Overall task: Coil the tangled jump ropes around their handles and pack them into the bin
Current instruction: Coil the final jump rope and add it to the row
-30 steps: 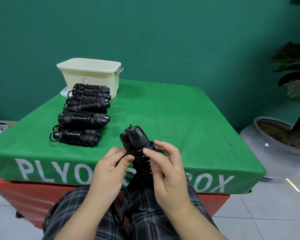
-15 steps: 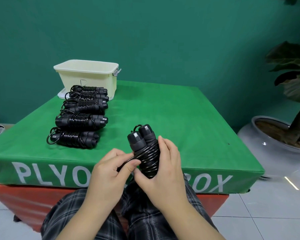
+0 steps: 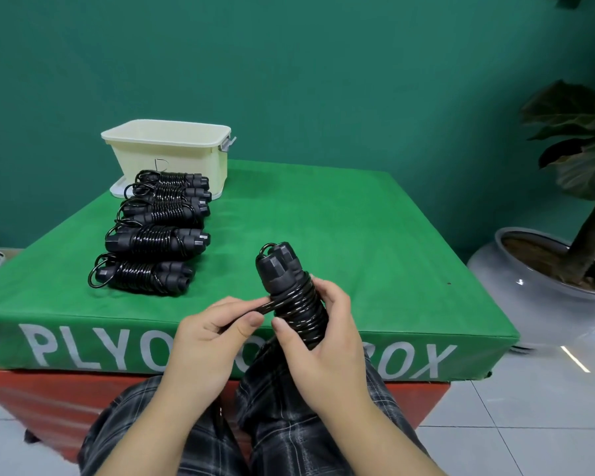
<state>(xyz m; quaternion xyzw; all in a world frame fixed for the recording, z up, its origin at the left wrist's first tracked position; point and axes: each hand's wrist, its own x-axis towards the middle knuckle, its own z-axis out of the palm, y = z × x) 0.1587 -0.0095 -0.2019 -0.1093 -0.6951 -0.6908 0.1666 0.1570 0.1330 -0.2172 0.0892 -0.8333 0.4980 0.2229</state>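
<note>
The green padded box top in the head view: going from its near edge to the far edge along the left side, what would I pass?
Five coiled black jump ropes in a row, nearest, then, farthest → cream plastic bin at the far edge.

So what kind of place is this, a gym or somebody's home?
Probably a gym or training room, though I can't be sure. The work surface is a padded plyo box, coiled jump ropes are lined up on it, and a potted plant stands on the tiled floor.
</note>
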